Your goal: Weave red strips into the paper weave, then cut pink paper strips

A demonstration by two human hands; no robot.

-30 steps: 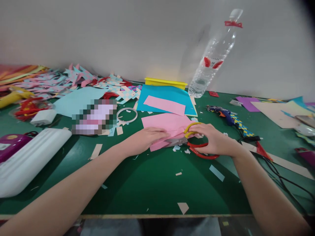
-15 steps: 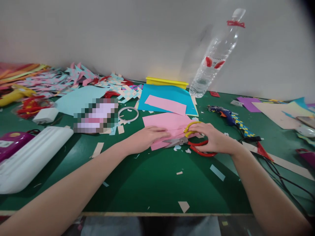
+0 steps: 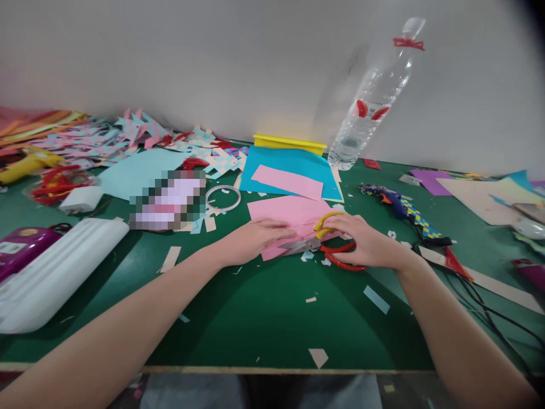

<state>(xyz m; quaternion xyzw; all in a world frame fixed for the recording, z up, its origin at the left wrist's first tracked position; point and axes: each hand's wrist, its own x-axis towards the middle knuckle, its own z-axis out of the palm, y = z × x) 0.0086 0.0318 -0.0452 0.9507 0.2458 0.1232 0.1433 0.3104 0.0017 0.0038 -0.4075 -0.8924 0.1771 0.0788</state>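
A pair of scissors [image 3: 343, 250] with one yellow and one red handle loop is in my right hand [image 3: 372, 241], the fingers and thumb at the loops. Its blades stand apart around the near part of a sheet of pink paper [image 3: 293, 209]. My left hand [image 3: 259, 238] holds that sheet from the left, its fingers stretched together across the top and the thumb hidden. The far part of the sheet lies toward a blue sheet [image 3: 272, 156], which carries a pink paper strip [image 3: 287, 182]. Small paper scraps [image 3: 307, 255] lie below the blades.
A clear bottle [image 3: 368, 105] leans on the wall. At left are a phone [image 3: 168, 201], a tape ring [image 3: 223, 197], a white case [image 3: 63, 275] and a yellow glue gun [image 3: 28, 165]. Black cables [image 3: 481, 301] and a woven strip [image 3: 421, 218] lie at right.
My right hand and the scissors have shifted slightly left, so the blades reach further over the pink paper. My left hand stays in place.
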